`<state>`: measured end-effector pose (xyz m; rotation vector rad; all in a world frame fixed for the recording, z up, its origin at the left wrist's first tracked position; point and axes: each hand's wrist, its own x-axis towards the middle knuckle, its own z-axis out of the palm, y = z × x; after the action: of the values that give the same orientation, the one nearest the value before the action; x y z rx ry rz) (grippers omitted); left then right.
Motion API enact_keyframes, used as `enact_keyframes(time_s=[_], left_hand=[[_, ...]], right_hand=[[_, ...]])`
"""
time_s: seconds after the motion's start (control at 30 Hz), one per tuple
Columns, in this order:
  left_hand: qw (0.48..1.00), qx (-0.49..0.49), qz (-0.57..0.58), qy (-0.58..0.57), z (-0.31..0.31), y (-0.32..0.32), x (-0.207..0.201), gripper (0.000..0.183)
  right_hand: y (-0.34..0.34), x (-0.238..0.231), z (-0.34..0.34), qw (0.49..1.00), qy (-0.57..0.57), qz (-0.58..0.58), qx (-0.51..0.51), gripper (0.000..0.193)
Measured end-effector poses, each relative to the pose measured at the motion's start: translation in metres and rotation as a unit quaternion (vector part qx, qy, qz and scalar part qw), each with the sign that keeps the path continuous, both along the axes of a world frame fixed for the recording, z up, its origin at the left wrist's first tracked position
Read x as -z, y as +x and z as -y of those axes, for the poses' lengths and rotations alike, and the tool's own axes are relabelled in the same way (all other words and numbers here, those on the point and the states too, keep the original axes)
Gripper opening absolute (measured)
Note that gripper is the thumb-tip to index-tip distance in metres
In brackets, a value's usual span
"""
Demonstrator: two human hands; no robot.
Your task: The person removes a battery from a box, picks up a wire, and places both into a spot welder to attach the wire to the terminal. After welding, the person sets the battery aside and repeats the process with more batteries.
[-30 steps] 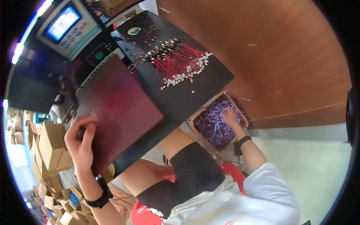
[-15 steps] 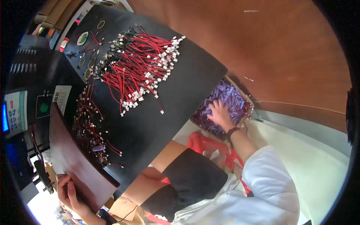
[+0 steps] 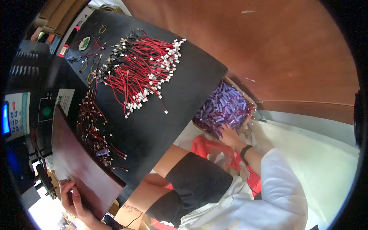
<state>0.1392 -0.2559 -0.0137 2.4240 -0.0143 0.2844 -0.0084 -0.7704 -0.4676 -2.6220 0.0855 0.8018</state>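
Note:
My right hand (image 3: 230,137) reaches over the near edge of a box (image 3: 250,102) filled with small purple cylinders (image 3: 226,100). Its fingers are stretched out and touch the pieces, some of which have red wires; a dark band circles the wrist. At the lower left, my left hand (image 3: 73,199) rests by the edge of a curved brown board (image 3: 81,168). Its fingers are loosely bent and the thumb stands apart; I see nothing held. On the black table (image 3: 153,128) lies a wide bundle of red and black wire leads (image 3: 134,69) with white connectors.
More tangled leads (image 3: 92,130) lie along the board, with a purple piece (image 3: 102,152) among them. Yellow rings (image 3: 102,29) sit at the table's far end. A machine with a green button (image 3: 47,111) stands left. A brown wooden surface (image 3: 245,42) borders the right.
My right hand has drawn back toward me, from the middle of the box to its near edge, uncovering more purple cylinders. My left hand stays at the board.

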Motion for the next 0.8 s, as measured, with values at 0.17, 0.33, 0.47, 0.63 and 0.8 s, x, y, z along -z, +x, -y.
enact_keyframes(time_s=[0.17, 0.33, 0.47, 0.63, 0.8], left_hand=[[1.0, -0.005, 0.003, 0.005, 0.005, 0.001, 0.005, 0.03], [1.0, 0.008, -0.003, 0.006, 0.001, 0.004, 0.007, 0.033], [1.0, 0.011, 0.0, 0.015, -0.003, 0.003, 0.011, 0.035], [1.0, -0.004, -0.001, 0.004, 0.001, -0.001, -0.001, 0.038], [0.999, 0.033, -0.039, -0.004, -0.014, 0.0, -0.002, 0.033]], right_hand=[[0.062, -0.009, 0.035, 0.979, -0.027, 0.125, 0.162, 0.055], [0.108, 0.025, 0.077, 0.92, -0.138, 0.173, 0.324, 0.077], [0.112, 0.024, 0.065, 0.933, -0.102, 0.044, 0.342, 0.092], [0.108, 0.0, 0.025, 0.955, -0.072, 0.024, 0.288, 0.087], [0.089, 0.016, -0.002, 0.97, -0.052, 0.074, 0.228, 0.083]])
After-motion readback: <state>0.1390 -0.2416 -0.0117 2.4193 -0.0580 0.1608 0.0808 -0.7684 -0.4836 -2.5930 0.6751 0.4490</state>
